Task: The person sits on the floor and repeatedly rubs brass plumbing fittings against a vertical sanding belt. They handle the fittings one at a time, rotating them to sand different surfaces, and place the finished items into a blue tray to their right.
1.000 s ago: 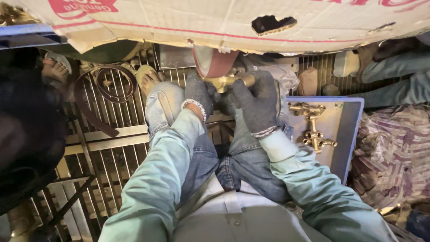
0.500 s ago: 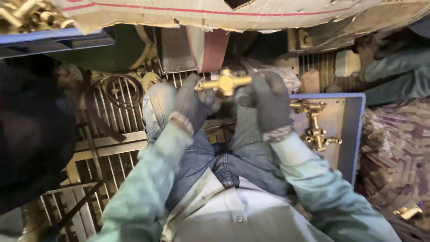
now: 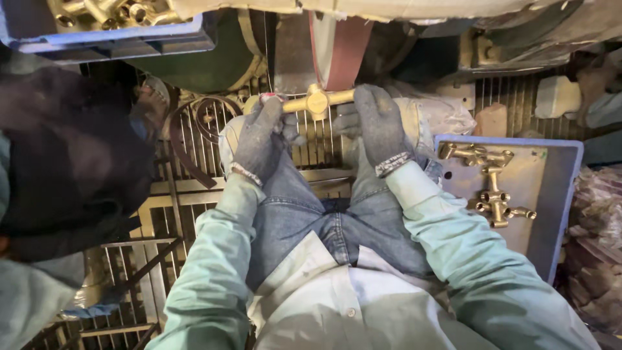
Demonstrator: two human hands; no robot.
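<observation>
My left hand (image 3: 259,139) and my right hand (image 3: 379,126) wear dark grey gloves and grip the two ends of a brass cross-shaped fitting (image 3: 317,102). The fitting is held level above my knees, right against a reddish-brown sanding belt (image 3: 340,48) that runs up in front of me. My sleeves are pale green and my legs are in blue jeans.
A blue tray (image 3: 554,194) at my right holds a few brass fittings (image 3: 495,194). A blue crate (image 3: 116,39) at top left holds several brass parts. A metal grate floor (image 3: 168,214) lies below. A dark blurred shape (image 3: 58,162) fills the left.
My view has tilted down and closer. Both hands raised the brass fitting from my lap up to the sanding belt.
</observation>
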